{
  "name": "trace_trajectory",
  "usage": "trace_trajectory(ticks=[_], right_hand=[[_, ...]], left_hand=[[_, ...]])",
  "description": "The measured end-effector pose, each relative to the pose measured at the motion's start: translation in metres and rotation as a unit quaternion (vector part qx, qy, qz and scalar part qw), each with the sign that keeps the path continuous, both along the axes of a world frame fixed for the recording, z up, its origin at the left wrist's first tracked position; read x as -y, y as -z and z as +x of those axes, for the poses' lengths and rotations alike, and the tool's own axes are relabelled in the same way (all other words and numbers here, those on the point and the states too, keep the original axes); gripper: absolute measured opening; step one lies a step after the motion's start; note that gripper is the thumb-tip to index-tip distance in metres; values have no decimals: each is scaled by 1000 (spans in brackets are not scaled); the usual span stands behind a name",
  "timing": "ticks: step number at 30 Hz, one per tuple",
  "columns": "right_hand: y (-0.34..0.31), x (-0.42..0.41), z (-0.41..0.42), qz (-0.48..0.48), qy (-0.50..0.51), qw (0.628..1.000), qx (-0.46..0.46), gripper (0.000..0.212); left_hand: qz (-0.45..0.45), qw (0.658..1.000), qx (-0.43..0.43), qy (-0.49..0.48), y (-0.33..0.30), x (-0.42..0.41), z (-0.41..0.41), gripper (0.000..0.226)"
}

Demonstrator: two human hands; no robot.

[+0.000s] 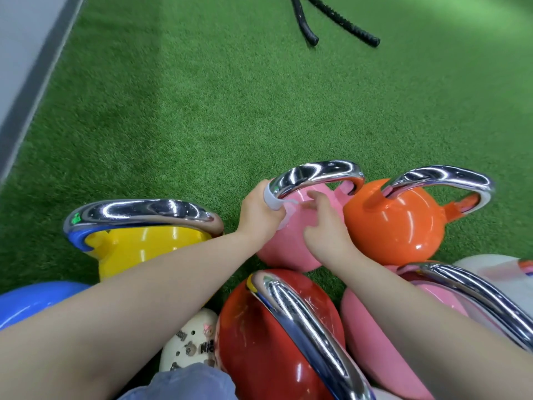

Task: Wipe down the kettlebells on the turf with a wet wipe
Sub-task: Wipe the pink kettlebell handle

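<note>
A person looks down at a cluster of colourful kettlebells with chrome handles standing on green turf [230, 105]. Both bare arms reach forward to a pink kettlebell [291, 249] in the middle of the group.

The left hand [259, 215] is curled round the left end of its chrome handle [317, 174], with a pale wet wipe [272, 197] wrapped between the fingers and the metal. The right hand [326, 223] rests on the pink body just below the handle, fingers loosely bent; it seems to steady the bell or reach for the wipe's loose edge, and I cannot tell whether it holds anything.

Touching the pink bell on its right is an orange kettlebell [395, 226]. A yellow kettlebell [144, 241] stands to the left, a red kettlebell [259, 336] nearest the viewer, and a second pink kettlebell [366, 321] near the bottom right corner. A blue kettlebell [31, 301] shows at the left edge. Two battle rope ends [340, 24] lie well apart, far up the turf.

The job looks to be in progress: one handle is being wiped, and nothing shows which of the other bells are already clean.
</note>
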State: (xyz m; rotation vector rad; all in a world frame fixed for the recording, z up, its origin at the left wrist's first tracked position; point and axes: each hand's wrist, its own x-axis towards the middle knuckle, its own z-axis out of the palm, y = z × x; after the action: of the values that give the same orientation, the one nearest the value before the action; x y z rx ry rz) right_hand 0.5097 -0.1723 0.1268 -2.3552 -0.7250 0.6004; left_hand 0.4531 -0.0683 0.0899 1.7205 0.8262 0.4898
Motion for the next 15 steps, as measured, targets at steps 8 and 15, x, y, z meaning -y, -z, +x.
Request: trace_trajectory(ticks=[8, 15], right_hand=[[-5, 14, 8, -206, -81, 970, 103, 70], [-21, 15, 15, -229, -139, 958, 108, 74]], left_hand=[[56, 998, -37, 12, 12, -4, -5, 31], [7, 999, -31, -10, 8, -2, 0, 30]])
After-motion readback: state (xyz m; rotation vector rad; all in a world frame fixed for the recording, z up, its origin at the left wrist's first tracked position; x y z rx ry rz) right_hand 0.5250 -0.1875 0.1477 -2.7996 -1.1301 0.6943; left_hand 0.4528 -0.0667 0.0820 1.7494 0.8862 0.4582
